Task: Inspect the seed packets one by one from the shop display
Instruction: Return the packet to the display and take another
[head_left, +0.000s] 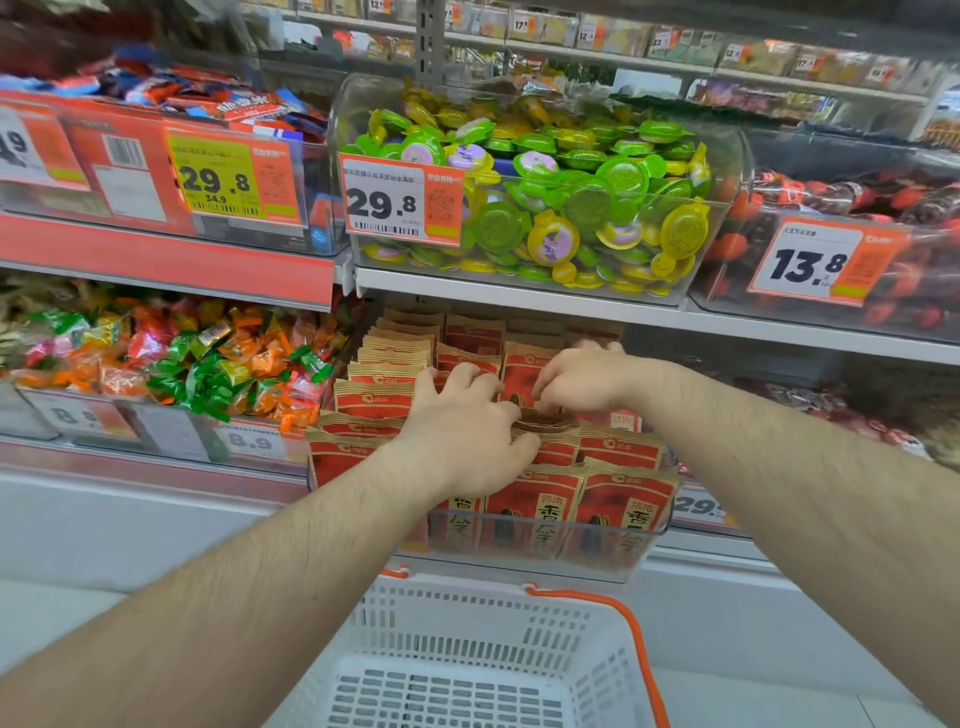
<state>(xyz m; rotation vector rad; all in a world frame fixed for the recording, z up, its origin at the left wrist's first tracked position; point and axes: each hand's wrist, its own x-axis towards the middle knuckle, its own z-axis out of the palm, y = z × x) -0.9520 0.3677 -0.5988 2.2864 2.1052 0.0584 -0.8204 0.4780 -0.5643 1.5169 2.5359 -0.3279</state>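
Red and tan seed packets (618, 447) stand in several rows inside a clear display bin (613, 566) on the lower shelf. My left hand (462, 431) lies over the middle rows, fingers bent down among the packet tops. My right hand (582, 379) reaches in just behind it, fingertips curled down onto one packet (524, 379) in a middle row. Whether either hand fully grips a packet is hidden by the fingers and the neighbouring packets. Both forearms stretch in from the bottom corners.
A white shopping basket (467, 665) with an orange handle sits below the bin. A bin of wrapped candies (171, 364) lies to the left, green and yellow jelly cups (545, 192) fill a tub above, and dark red snacks (831, 249) sit at upper right.
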